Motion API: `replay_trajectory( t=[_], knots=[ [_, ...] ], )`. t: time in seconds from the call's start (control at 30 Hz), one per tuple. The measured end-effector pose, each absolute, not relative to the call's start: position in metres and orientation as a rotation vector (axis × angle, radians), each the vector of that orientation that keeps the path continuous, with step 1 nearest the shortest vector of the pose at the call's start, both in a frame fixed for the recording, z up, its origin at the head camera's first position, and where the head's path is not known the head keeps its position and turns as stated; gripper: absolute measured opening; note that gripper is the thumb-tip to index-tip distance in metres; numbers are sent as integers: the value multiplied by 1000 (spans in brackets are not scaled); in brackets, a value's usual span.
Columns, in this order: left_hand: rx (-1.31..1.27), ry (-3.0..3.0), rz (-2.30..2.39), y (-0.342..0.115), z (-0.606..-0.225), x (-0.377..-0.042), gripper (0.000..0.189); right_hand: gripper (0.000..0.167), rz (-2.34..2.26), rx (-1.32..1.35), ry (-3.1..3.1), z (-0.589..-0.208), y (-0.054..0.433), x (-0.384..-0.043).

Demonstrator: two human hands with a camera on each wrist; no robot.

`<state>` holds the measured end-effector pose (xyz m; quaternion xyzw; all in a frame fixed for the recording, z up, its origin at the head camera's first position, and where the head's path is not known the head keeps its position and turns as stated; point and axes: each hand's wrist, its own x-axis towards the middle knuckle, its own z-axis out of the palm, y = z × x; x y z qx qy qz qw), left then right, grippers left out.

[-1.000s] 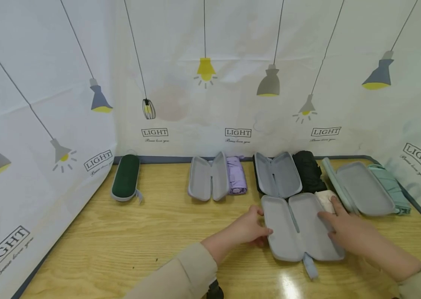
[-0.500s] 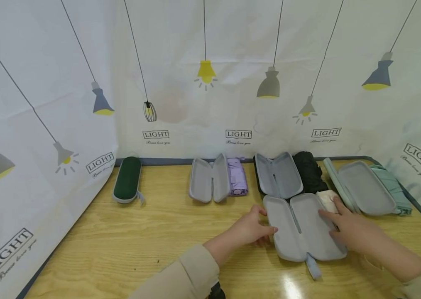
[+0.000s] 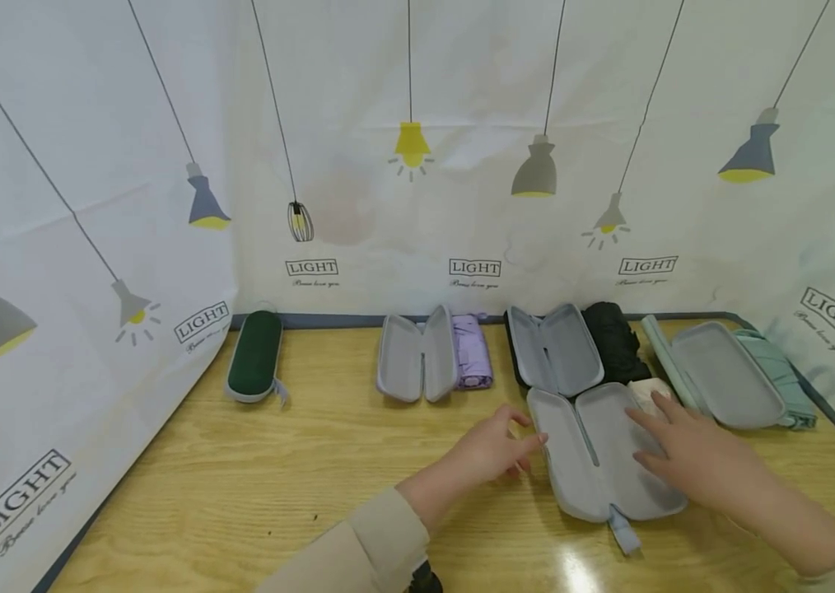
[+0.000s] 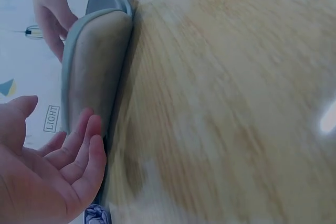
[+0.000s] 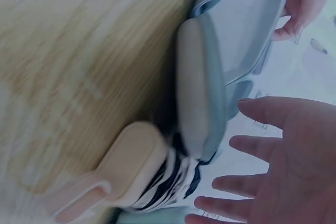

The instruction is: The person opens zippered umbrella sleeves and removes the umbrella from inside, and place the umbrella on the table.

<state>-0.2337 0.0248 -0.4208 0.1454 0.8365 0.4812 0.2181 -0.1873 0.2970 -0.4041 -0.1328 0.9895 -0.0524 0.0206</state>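
Note:
An unzipped hard-shell case (image 3: 628, 461) lies spread wide, its grey lining facing up and a pull tab at its front. Its outer shell (image 4: 100, 56) is beige in the left wrist view. My left hand (image 3: 495, 445) is at the case's left edge, thumb and fingers loosely bent with nothing between them. Over the right half, my right hand (image 3: 706, 453) holds its fingers spread and grips nothing. Under that hand, a whitish bundle (image 3: 650, 394) is partly hidden. In the right wrist view, a compact umbrella with a peach handle (image 5: 134, 158) and black-and-white folds lies beside the case.
Behind stand an opened black case (image 3: 554, 350) with a black folded umbrella (image 3: 613, 338), and a lilac umbrella (image 3: 472, 350) beside another opened case (image 3: 417, 354). A mint case (image 3: 729, 375) and green umbrella (image 3: 781, 379) sit right; a closed dark-green case (image 3: 254, 354) sits far left.
My left hand has drawn slightly back from the case's left edge. My right fingers have spread and lifted a little. The case now lies slightly to the right.

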Motion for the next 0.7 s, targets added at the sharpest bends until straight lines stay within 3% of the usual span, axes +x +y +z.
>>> replay_trajectory(
  t=[0.17,0.7],
  knots=[
    [458,2314,1349,13,-415,-233,30,60,-162,-448,3103,-397,277,-187],
    [494,2612,1133,-55,-397,-230,32,52,-368,-573,3152,-379,213,-191]
  ],
)
